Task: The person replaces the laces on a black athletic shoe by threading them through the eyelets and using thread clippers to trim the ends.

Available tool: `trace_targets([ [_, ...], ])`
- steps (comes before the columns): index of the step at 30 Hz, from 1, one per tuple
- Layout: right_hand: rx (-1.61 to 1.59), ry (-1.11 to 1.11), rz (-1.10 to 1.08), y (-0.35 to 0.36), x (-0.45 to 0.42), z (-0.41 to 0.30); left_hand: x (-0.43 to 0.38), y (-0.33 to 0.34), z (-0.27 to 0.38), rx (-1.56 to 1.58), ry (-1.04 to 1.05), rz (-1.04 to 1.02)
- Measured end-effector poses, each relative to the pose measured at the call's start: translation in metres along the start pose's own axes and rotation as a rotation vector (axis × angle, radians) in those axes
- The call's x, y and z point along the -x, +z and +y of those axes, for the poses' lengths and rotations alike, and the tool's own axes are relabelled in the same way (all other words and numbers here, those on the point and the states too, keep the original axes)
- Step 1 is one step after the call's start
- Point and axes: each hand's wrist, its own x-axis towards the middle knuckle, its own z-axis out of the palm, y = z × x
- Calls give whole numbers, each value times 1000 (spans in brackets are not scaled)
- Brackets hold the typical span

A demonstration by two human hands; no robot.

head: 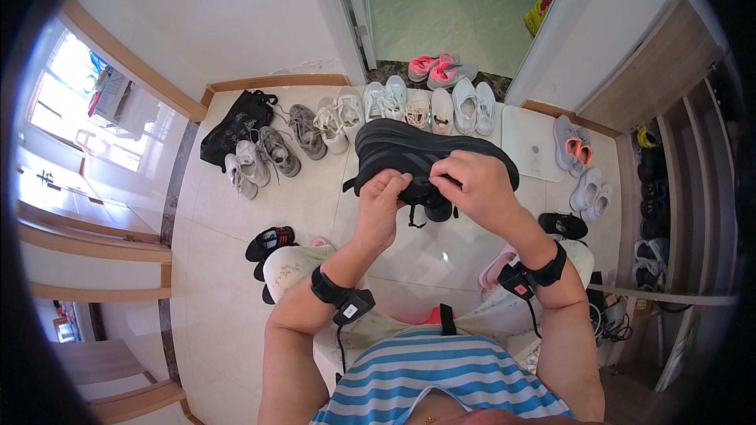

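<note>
A black sneaker (407,144) is held up before me on its side, its sole edge facing away and its lace side facing me. My left hand (381,200) pinches the sneaker near its tongue and laces with thumb and bent fingers. Close by, my right hand (475,186) grips the same lace area, its thumb and finger almost meeting the left thumb. A black lace end (417,224) dangles below the shoe. Another dark object (438,212) shows partly beneath it; I cannot tell what it is.
Pairs of shoes line the far wall, among them white sneakers (466,106) and pink-grey sneakers (443,71). A black bag (236,127) lies at left. To the right are a white flat scale (531,141) and an open shoe cabinet (679,189). Black shoes (269,243) sit by my left knee.
</note>
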Motion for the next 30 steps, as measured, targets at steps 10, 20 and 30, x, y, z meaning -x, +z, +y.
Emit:
trace_targets([
  [10,200,-130,-63,6,4,-4,-4,-2,-9,-118,46,5],
  [20,126,-135,28,10,2,-4,-1,2,2,-14,3,60],
  [30,181,-278,43,17,1,14,-8,-11,7,-5,-121,-23],
])
